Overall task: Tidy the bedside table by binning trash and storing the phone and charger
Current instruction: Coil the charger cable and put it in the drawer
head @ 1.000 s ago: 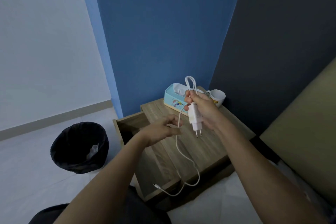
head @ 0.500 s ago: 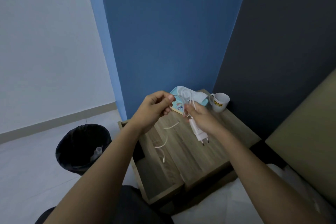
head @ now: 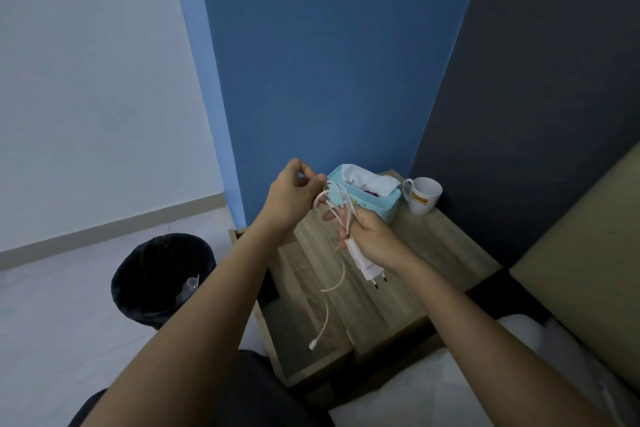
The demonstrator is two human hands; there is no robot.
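Observation:
My right hand (head: 372,237) grips the white charger plug (head: 365,263) with its prongs pointing down-right, above the wooden bedside table (head: 440,253). Loops of the white cable (head: 334,199) rise from that fist. My left hand (head: 294,192) pinches the cable just left of those loops. The cable's free end (head: 320,333) dangles down over the open drawer (head: 304,354), with its connector at the tip. No phone is in sight.
A black bin (head: 162,276) with trash inside stands on the floor at the left. On the table's back edge sit a light blue tissue box (head: 379,201) and a white mug (head: 422,196). A bed (head: 571,270) borders the right.
The left hand has lifted and pulled the cable into more loops over the right fist. The dangling end is shorter than a second ago. The view has tilted up slightly.

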